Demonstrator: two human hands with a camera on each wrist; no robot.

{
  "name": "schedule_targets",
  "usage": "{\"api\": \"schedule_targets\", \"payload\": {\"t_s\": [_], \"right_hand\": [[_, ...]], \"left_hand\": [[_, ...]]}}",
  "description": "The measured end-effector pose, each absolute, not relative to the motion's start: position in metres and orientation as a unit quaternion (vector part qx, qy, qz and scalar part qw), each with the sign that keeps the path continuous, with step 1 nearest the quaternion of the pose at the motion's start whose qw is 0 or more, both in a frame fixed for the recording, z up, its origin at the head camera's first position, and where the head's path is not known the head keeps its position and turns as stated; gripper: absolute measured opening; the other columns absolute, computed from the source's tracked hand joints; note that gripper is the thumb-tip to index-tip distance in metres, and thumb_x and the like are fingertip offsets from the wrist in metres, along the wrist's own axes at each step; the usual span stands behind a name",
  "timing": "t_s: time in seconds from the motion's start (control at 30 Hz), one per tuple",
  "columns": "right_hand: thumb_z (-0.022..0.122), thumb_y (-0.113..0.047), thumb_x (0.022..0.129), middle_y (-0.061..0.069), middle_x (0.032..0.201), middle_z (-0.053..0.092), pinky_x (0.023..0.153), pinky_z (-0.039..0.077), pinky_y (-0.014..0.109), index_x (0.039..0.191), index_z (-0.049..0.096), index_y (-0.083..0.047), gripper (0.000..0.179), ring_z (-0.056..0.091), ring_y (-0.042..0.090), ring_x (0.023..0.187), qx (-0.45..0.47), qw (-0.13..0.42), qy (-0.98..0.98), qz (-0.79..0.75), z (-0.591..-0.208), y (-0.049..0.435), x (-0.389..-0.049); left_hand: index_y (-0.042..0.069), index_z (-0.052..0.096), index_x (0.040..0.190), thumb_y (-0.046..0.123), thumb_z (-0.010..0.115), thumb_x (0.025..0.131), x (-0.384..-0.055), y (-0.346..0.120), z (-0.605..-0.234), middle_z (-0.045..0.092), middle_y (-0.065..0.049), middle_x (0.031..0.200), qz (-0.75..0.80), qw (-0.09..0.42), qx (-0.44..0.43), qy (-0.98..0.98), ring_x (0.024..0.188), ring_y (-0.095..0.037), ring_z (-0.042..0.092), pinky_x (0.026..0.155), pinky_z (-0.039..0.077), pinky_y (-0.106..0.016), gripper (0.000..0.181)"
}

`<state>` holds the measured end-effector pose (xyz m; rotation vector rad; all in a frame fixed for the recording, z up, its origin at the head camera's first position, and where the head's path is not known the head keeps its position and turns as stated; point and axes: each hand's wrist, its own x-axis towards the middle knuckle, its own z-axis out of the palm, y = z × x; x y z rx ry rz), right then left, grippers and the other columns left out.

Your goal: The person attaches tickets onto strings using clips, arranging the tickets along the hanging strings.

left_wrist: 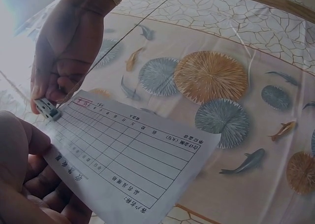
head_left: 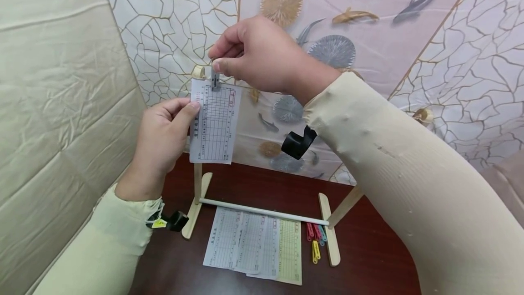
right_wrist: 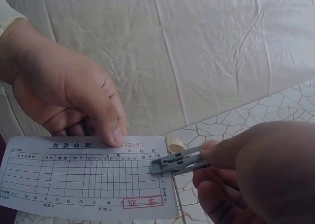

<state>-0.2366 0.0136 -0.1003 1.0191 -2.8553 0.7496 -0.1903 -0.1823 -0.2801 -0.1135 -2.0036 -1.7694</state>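
Note:
My left hand (head_left: 159, 135) pinches a white printed receipt slip (head_left: 217, 126) by its left edge, thumb on the front. The slip hangs upright in the head view. Above it, my right hand (head_left: 270, 56) pinches the handle end of a grey clothespin (head_left: 215, 81) between thumb and fingers. In the right wrist view the tip of the clothespin (right_wrist: 162, 165) overlaps the slip's top edge. A thin string (left_wrist: 147, 20) runs down to the clothespin in the left wrist view. Red stamped characters show on the slip (right_wrist: 98, 175).
A wooden stand has two feet (head_left: 329, 236), uprights and a white lower rod (head_left: 266, 211). Below the rod, several receipt slips (head_left: 254, 245), one yellowish, lie overlapping on the dark table (head_left: 163, 263). Red, blue and yellow clothespins (head_left: 315, 249) lie beside them. Patterned cloth (head_left: 172, 8) hangs behind.

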Motion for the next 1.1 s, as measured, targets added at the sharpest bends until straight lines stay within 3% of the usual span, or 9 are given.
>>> {"api": "schedule_targets", "payload": {"t_s": [0.23,0.5,0.67,0.93,1.1], "right_hand": [[0.083,-0.028,0.105,-0.009,0.119,0.084,0.100,0.059,0.022,0.140,0.079,-0.021,0.036,0.076,0.001,0.110,0.319,-0.028,-0.910,0.263,-0.099,0.015,-0.235],[0.081,-0.028,0.106,-0.008,0.127,0.082,0.103,0.058,0.021,0.148,0.075,-0.022,0.043,0.074,0.001,0.115,0.330,-0.034,-0.905,0.266,-0.101,0.015,-0.235],[0.080,-0.027,0.107,-0.009,0.131,0.080,0.102,0.058,0.021,0.149,0.074,-0.022,0.043,0.073,0.001,0.116,0.334,-0.033,-0.906,0.260,-0.101,0.016,-0.234],[0.082,-0.028,0.105,-0.010,0.134,0.072,0.093,0.061,0.025,0.148,0.073,-0.027,0.043,0.075,0.003,0.110,0.330,-0.025,-0.903,0.275,-0.102,0.024,-0.231],[0.079,-0.027,0.107,-0.012,0.136,0.070,0.088,0.060,0.025,0.145,0.073,-0.025,0.038,0.071,0.001,0.106,0.354,0.017,-0.897,0.265,-0.104,0.031,-0.226]], "left_hand": [[0.004,0.083,0.122,0.034,0.068,0.112,-0.190,-0.182,-0.280,0.078,0.002,0.099,-0.639,0.234,-0.041,-0.732,0.090,-0.019,0.072,0.070,0.062,-0.027,0.035],[0.003,0.082,0.121,0.034,0.071,0.110,-0.189,-0.183,-0.280,0.078,0.003,0.094,-0.642,0.238,-0.045,-0.728,0.087,-0.018,0.074,0.073,0.064,-0.026,0.034],[0.003,0.080,0.113,0.030,0.077,0.107,-0.189,-0.183,-0.281,0.076,0.005,0.085,-0.647,0.251,-0.051,-0.718,0.079,-0.016,0.071,0.073,0.063,-0.026,0.028],[0.009,0.079,0.114,0.034,0.081,0.104,-0.190,-0.186,-0.284,0.072,0.007,0.087,-0.596,0.273,-0.026,-0.755,0.080,-0.014,0.067,0.069,0.056,-0.024,0.027],[0.011,0.078,0.113,0.033,0.083,0.102,-0.191,-0.187,-0.286,0.072,0.009,0.092,-0.574,0.292,-0.021,-0.765,0.083,-0.015,0.067,0.071,0.055,-0.023,0.026]]}}
